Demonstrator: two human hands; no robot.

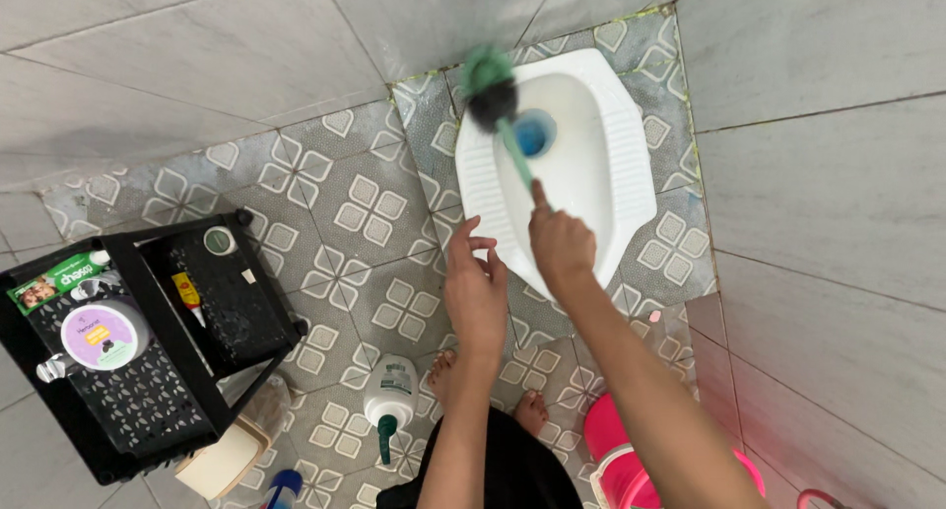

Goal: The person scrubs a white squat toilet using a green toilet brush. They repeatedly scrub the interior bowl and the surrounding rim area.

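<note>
Brush (pixel 496 95): gripped in your right hand (pixel 560 245), head at the pan (pixel 611 164) rim; blue water (pixel 535 133) inside. Left hand (pixel 475 290) open, empty. Rack (pixel 148 371) holds a tub (pixel 103 335) and packet (pixel 57 277).

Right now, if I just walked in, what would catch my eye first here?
Probably the white squat toilet set in the patterned floor at the top, with blue water in its drain. The right hand grips a green toilet brush, blurred over the rim, while the left hand hovers open beside it. A black plastic rack of toiletries stands lower left.
</note>
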